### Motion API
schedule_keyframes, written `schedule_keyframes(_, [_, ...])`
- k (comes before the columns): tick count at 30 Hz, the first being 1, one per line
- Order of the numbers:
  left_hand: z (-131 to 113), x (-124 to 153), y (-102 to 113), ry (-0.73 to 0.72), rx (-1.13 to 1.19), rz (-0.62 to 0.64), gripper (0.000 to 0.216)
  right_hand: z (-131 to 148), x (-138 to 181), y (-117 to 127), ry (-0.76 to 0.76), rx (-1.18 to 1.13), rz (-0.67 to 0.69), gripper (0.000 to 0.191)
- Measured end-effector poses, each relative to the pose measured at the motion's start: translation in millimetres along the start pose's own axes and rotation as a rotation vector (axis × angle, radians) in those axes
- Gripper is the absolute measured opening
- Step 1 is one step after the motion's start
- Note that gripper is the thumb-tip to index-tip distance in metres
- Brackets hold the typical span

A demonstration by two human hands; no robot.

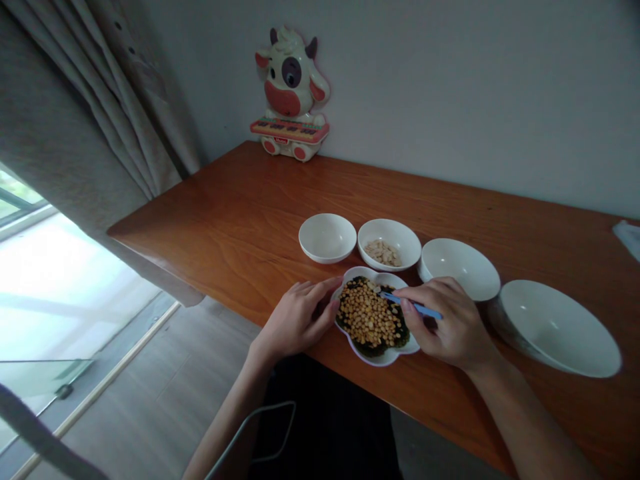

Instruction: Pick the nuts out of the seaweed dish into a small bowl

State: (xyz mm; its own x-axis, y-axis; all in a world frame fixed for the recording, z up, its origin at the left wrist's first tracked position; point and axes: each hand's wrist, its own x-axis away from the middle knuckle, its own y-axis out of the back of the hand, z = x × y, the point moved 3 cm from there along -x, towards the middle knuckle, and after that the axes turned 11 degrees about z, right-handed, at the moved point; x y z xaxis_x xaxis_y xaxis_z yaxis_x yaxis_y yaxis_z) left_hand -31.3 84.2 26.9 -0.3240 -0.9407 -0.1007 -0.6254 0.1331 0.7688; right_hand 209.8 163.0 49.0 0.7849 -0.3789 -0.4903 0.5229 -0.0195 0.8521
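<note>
A white flower-shaped dish [361,354] with a thin purple rim sits near the table's front edge. In it lie many yellow beans [373,320] mixed with dark green and black ones. My left hand [299,317] grips the dish's left rim between thumb and fingers. From the right, my right hand [445,320] pinches blue tweezers [423,309], their tips down among the beans at the dish's far side. A pale flat seed seems to be by the tips, too small to be sure. Just behind the dish, a white bowl [411,248] holds several pale flat seeds [383,253].
Three more white bowls stand in the row: one at the left [327,238], one right of the seeds [463,270], one at far right [560,327]. A cow-shaped toy piano [290,100] stands against the wall. A cable [260,410] hangs by my left forearm.
</note>
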Motion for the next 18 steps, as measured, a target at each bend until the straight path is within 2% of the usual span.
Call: schedule_keyframes(18, [-0.4, 0.5, 0.0, 0.004, 0.003, -0.001, 0.039, 0.4, -1.0, -2.0, -0.079, -0.043, -0.042, 0.018])
